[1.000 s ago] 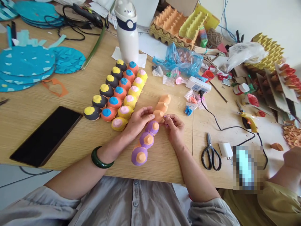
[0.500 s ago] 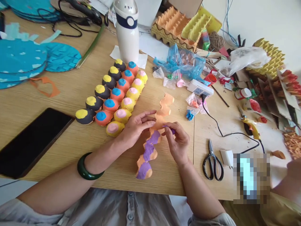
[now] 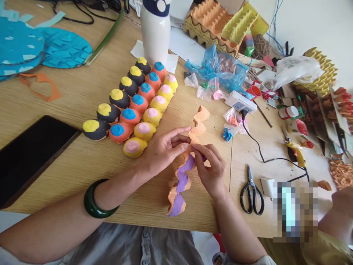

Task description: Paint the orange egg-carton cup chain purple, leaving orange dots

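An orange egg-carton strip [image 3: 199, 129] runs up the table between my hands, its lower cups covered inside with purple clay [image 3: 182, 181]. My left hand [image 3: 168, 147] grips the strip's left edge near its middle, thumb and fingers around it. On the right side, my right hand [image 3: 211, 165] is pinched, with a bit of purple clay in its fingers, touching the strip. Left of the strip lie painted carton rows: black cups with yellow tops [image 3: 109, 112], orange cups with blue tops [image 3: 129, 115] and yellow cups with pink tops [image 3: 143, 129].
A black phone [image 3: 35, 154] lies at left and a white bottle [image 3: 156, 35] stands behind the rows. Scissors [image 3: 251, 191], a power strip [image 3: 240, 102] and a yellow glue gun [image 3: 296, 152] are at right. Another person's arm [image 3: 338, 213] shows at the right edge.
The view has shifted slightly. The strip is tilted a little differently, and my right hand has come closer to my left, its fingertips now against the strip.
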Available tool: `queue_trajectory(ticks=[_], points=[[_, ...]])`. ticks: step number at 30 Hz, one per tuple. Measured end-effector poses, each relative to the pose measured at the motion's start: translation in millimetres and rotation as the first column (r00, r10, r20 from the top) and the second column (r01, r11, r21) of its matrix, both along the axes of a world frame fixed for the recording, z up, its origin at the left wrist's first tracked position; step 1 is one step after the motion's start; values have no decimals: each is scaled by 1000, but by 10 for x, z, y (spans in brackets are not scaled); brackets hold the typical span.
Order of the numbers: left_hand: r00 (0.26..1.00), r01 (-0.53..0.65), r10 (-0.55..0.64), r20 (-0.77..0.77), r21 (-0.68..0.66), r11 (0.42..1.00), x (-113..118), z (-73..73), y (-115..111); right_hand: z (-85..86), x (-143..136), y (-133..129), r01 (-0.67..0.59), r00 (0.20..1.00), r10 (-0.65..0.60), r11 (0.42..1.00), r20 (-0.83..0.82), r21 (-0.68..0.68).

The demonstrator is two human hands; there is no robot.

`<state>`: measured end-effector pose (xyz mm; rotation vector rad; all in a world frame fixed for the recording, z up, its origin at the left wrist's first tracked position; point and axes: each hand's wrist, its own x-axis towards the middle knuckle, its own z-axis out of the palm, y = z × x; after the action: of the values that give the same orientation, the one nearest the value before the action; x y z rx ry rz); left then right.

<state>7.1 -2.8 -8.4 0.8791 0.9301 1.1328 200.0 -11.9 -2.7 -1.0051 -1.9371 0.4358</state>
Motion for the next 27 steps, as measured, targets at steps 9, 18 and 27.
queue_trajectory(ticks=[9,18,27], points=[[999,-41,40,24,22,999,37,-68,9,104,-4,-20,21,999,-21,1000,33,-7],[1000,0,0,17,16,1000,30,-48,-16,68,19,-14,27,998,-27,1000,62,0],[999,3,-4,36,14,1000,36,-37,-19,11,-5,-7,-10,1000,10,1000,17,19]])
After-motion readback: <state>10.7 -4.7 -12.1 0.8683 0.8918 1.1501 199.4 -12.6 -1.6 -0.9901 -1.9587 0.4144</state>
